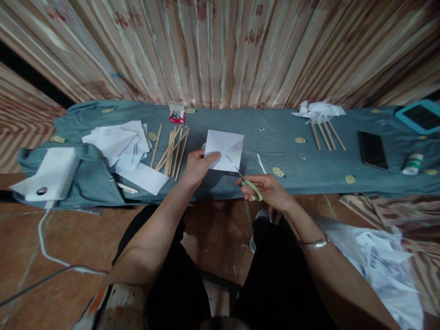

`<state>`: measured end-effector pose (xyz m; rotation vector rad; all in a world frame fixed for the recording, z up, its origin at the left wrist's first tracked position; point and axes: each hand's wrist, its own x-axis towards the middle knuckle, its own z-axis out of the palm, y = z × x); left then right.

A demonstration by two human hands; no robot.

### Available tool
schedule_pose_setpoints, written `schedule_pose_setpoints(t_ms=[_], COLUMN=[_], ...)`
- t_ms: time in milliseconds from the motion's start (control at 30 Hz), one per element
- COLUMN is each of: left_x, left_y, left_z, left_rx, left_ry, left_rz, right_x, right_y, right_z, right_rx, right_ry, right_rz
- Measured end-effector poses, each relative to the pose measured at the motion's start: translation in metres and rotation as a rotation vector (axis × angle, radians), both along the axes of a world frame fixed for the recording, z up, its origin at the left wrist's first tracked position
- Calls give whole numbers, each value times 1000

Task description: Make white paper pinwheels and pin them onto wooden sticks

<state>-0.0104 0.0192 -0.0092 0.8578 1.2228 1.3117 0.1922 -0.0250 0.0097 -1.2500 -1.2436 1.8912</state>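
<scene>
My left hand point(200, 166) pinches the lower left part of a square sheet of white paper point(225, 144), thumb on top. Faint diagonal creases cross the sheet. In my right hand point(266, 189) is a pair of scissors point(252, 189) with light green handles. Its blades point up and left over the paper's lower right corner; whether they are cutting into it I cannot tell. Just left of my left hand lie several wooden sticks point(172, 151). A thin white paper strip point(261, 163) rests on the cloth above my right hand.
A pile of white papers point(120, 142) and a red box of small metal pieces point(177, 113) lie to the left. Paper pinwheels on sticks point(321, 112), a phone point(373, 150), a green-white tube point(412, 164) and a blue-framed tablet point(421, 115) are right. A plastic bag point(385, 266) stands below.
</scene>
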Motion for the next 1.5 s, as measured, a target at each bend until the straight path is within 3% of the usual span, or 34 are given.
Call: schedule_pose_setpoints(t_ms=[333,600,733,867,967,1067,1200,1500], left_x=[-3,-4,-2,0,4,10,17,21], left_y=[3,5,4,2,-2,-6,-10,-14], left_z=[3,6,4,2,3,2,-1,-5], left_rx=[8,-3,-13,-36,-52,-81,-98,-109], left_ry=[-51,-94,-89,-37,9,27,86,144], left_rz=[30,49,14,-41,-128,-238,-339,-439], right_x=[10,41,50,47,43,40,39,34], right_y=[1,7,10,18,26,32,35,32], right_z=[4,16,18,15,9,5,5,9], right_rx=[-23,8,108,235,315,385,427,290], right_ry=[17,-14,-20,-15,-74,-113,-111,-130], right_rz=[88,187,51,-214,-404,-499,-456,-269])
